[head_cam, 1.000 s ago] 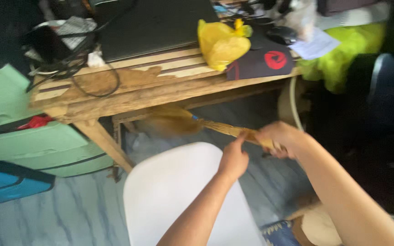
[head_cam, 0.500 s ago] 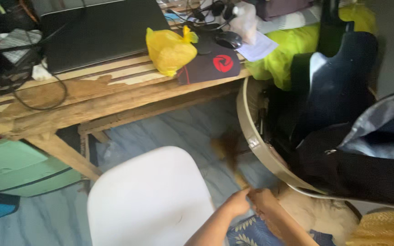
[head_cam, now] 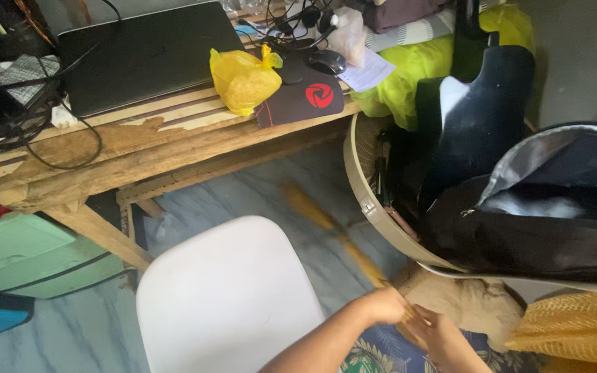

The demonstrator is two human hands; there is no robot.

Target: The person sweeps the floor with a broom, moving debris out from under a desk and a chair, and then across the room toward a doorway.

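Both of my hands grip the handle end of a straw hand broom (head_cam: 326,224). My left hand (head_cam: 380,305) closes around the handle, and my right hand (head_cam: 440,333) holds it just behind, lower right. The broom's bristles are blurred and point up-left over the grey marbled floor (head_cam: 271,193), between the white chair seat (head_cam: 226,297) and a round beige basket (head_cam: 374,207). The bristle tip sits below the front edge of the wooden desk (head_cam: 146,155).
On the desk lie a closed black laptop (head_cam: 143,52), a yellow plastic bag (head_cam: 242,79), a dark mouse pad (head_cam: 305,100), a mouse and cables. Dark bags (head_cam: 519,207) fill the basket at right. Green drawers (head_cam: 29,255) stand at left under the desk.
The broom has swung from pointing left under the desk to pointing up-left beside the basket. My hands dropped toward the bottom of the view, and the view shifted right.
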